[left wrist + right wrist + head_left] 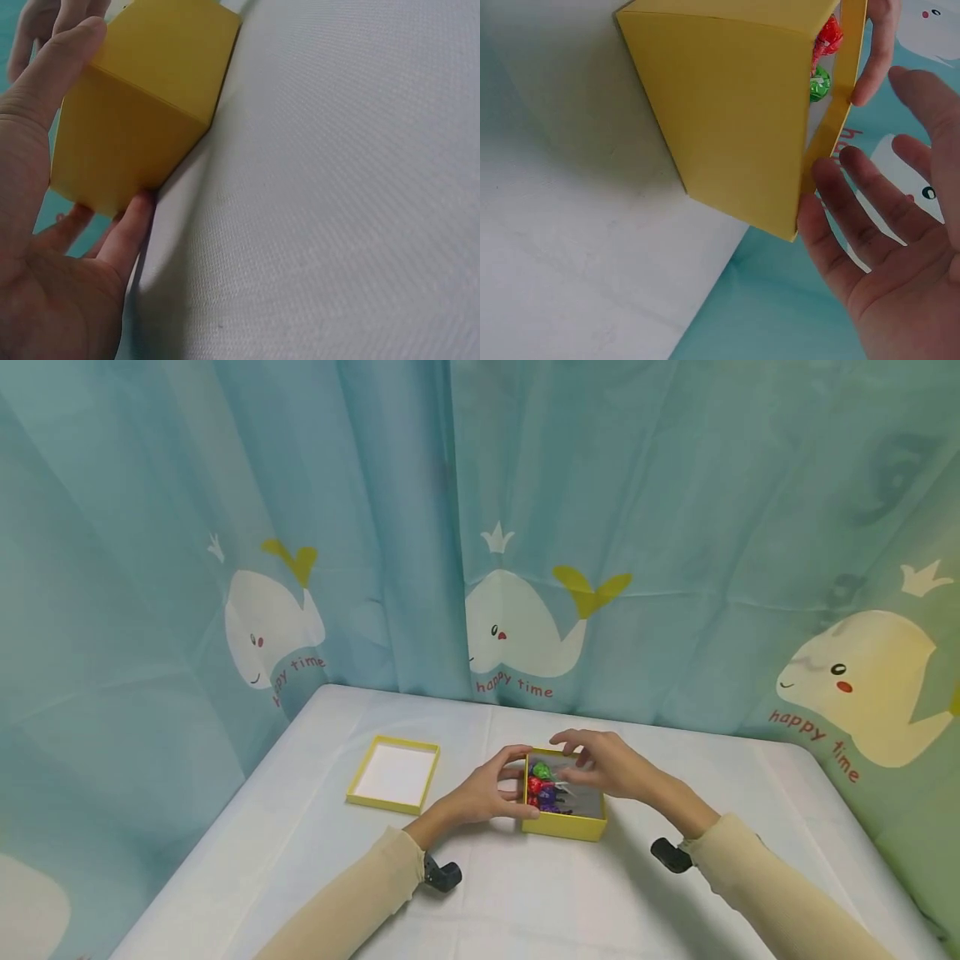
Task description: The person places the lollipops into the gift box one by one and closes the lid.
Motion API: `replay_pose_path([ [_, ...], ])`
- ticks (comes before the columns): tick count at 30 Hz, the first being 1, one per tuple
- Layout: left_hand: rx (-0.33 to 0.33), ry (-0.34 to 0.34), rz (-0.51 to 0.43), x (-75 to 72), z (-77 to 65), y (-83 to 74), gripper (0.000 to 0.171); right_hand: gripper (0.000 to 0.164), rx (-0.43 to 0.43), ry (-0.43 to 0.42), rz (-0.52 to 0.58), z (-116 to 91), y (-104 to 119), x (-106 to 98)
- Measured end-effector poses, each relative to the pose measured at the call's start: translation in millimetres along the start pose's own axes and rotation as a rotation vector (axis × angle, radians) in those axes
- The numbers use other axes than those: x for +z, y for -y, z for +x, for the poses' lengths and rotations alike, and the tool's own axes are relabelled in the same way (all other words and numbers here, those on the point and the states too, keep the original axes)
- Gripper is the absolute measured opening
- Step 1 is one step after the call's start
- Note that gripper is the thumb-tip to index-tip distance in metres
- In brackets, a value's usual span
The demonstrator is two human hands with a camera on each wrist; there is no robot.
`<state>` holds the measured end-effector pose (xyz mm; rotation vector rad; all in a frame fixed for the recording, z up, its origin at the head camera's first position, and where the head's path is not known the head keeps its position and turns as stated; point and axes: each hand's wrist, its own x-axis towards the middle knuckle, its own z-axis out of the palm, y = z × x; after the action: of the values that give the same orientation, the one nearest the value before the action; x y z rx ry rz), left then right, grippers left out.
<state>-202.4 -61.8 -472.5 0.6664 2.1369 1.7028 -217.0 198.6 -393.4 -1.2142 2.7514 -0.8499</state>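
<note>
A yellow box without its cover stands on the table, holding several lollipops in shiny red, green and purple wrappers along its left side. Their pale sticks point right, over the grey inside. My left hand grips the box's left end, thumb at the near corner and fingers at the far side; the left wrist view shows the thumb on the yellow wall. Above the box's far right part is my right hand, fingers loosely bent and nothing between them. In the right wrist view its fingertips are right at the rim.
A yellow-edged lid with a white inside lies left of the box. The white table ends at a blue curtain with whale prints. Dark wrist cameras sit at both sleeves.
</note>
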Motion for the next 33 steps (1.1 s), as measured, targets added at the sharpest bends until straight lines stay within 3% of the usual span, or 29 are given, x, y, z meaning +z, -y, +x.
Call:
replay_pose_path([
  [11,0.012,0.024,-0.007,-2.7,-4.2,-6.8,0.09,0.043,-0.043,-0.059,0.048,-1.0,-2.5,2.6],
  [17,0.019,0.036,-0.054,-10.8,-8.5,-11.7,0.091,0.044,-0.018,-0.079,0.092,0.4,0.2,4.0],
  [25,0.03,-0.005,-0.031,-38.8,-26.8,-19.0,0.091,0.047,0.013,-0.088,0.158,10.3,12.4,7.6],
  [33,0.062,-0.096,-0.013,-81.0,-58.8,-26.2,0.09,0.053,0.059,-0.073,0.279,30.6,37.2,19.1],
])
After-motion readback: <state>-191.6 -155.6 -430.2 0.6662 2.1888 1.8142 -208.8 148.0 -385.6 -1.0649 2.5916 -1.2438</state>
